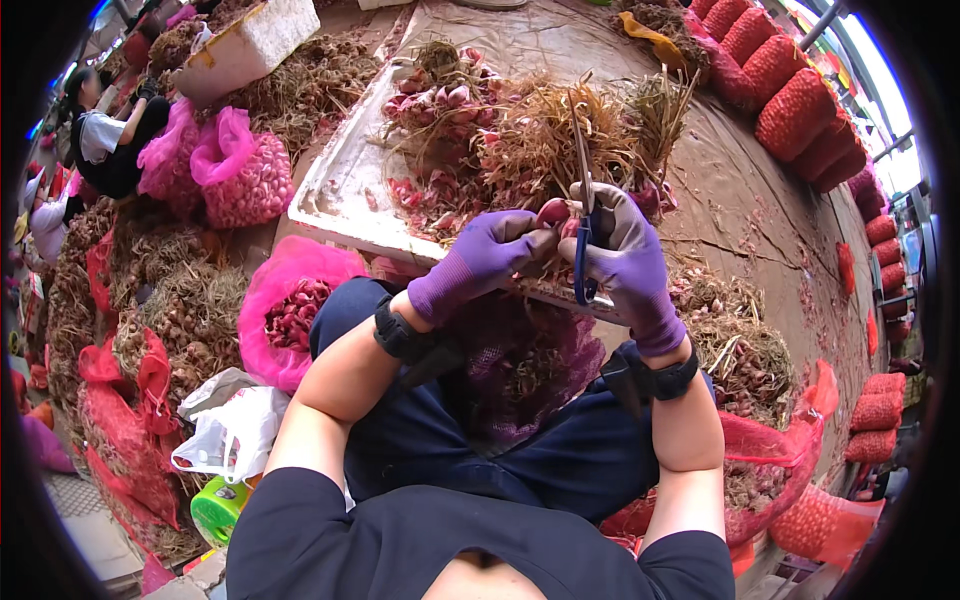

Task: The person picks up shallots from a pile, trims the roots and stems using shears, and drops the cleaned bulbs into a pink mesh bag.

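Note:
My left hand, in a purple glove with dark fingertips, pinches a reddish garlic bulb. Close beside it, my right hand in a matching glove is closed on scissors with dark blue handles, their blades pointing up and away from me. Just beyond both hands, a heap of garlic with dry straw-like stalks lies on a white foam tray. Between my legs, under the hands, is a dark purple mesh bag, its contents partly hidden.
At my left stands a pink mesh bag of red bulbs, near a white plastic bag and a green container. More stalked garlic lies at right. Full red sacks line the far right. A person sits far left.

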Demonstrator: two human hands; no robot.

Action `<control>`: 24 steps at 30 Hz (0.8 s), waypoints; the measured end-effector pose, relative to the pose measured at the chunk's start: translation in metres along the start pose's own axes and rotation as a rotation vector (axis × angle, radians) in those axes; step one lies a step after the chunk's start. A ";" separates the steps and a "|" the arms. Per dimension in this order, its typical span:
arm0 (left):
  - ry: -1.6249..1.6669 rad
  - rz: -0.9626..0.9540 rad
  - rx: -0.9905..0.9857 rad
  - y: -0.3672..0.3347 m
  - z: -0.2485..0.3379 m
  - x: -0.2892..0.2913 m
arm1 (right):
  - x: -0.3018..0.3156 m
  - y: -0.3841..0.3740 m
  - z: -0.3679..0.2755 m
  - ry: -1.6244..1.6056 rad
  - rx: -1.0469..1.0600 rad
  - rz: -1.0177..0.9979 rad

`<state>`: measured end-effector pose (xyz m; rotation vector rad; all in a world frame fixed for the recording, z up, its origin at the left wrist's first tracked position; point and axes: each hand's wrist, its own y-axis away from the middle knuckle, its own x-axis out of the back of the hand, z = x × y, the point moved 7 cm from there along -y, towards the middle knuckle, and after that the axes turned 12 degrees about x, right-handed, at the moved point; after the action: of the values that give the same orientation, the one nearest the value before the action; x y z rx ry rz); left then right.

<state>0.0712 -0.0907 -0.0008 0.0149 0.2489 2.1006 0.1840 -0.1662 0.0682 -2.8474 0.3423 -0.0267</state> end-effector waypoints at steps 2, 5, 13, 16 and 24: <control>0.031 0.027 0.034 0.002 -0.004 0.003 | -0.002 -0.001 0.003 -0.127 -0.049 0.011; 0.185 0.003 0.103 0.005 0.008 -0.003 | 0.008 -0.002 0.011 -0.163 -0.051 -0.013; 0.324 -0.251 0.250 0.004 -0.010 -0.007 | 0.003 -0.001 0.017 -0.256 -0.071 0.046; 0.040 -0.170 0.102 0.002 -0.002 -0.001 | -0.006 -0.001 0.011 -0.326 -0.058 0.027; -0.391 0.185 -0.502 0.025 0.052 0.005 | -0.001 0.006 -0.005 0.274 0.153 0.173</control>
<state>0.0531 -0.0903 0.0540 0.1515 -0.5325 2.2358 0.1814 -0.1729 0.0712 -2.6536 0.6140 -0.3938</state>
